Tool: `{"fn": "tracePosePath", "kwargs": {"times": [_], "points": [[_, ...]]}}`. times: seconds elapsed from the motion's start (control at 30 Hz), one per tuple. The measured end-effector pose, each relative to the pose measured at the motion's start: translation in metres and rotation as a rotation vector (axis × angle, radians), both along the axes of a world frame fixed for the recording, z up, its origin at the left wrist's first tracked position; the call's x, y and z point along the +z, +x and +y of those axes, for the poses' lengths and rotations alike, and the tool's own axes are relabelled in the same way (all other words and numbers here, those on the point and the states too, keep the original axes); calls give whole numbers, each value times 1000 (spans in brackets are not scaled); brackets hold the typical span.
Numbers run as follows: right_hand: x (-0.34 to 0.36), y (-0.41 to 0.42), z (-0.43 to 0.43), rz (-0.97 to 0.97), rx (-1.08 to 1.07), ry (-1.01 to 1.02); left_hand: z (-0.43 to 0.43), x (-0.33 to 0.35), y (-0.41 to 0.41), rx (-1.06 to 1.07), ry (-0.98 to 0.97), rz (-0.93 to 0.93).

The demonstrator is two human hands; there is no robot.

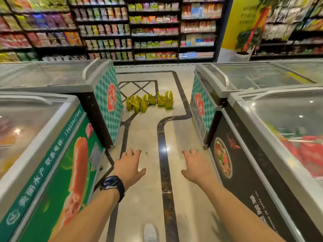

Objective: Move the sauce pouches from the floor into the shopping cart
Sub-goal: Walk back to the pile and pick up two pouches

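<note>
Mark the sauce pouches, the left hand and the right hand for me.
sauce pouches (149,102), head view, middle of the yellow-green cluster
left hand (128,167), head view, back of hand
right hand (196,165), head view, back of hand

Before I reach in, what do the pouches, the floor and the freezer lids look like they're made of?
Pouches: likely flexible plastic film, yellow-green, glossy; they stand crinkled with pinched tops. Floor: polished stone or tile, beige with dark inlaid bands; it mirrors ceiling lights. Freezer lids: clear glass or acrylic in pale grey frames, showing reflections and goods beneath.

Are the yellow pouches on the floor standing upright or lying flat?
Mostly upright: the pouches stand in a cluster on the floor, tops pointing up. A few lean.
</note>
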State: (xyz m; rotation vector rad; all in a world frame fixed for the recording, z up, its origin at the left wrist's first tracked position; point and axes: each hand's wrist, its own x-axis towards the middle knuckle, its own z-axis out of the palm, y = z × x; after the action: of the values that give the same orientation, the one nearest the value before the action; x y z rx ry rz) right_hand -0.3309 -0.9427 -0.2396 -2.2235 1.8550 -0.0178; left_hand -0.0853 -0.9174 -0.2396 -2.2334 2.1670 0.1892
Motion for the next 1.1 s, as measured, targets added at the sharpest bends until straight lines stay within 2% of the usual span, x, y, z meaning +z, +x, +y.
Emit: {"fn": "tracePosePath", "kwargs": {"times": [0.47, 0.87, 1.1], "points": [[14, 43, -297, 107, -55, 97, -313, -6, 48, -84, 25, 40], [-55, 69, -594, 14, -43, 193, -585, -36, 82, 23, 127, -68], [-63, 94, -755, -25, 36, 213, -724, -33, 105, 71, 185, -107]]}}
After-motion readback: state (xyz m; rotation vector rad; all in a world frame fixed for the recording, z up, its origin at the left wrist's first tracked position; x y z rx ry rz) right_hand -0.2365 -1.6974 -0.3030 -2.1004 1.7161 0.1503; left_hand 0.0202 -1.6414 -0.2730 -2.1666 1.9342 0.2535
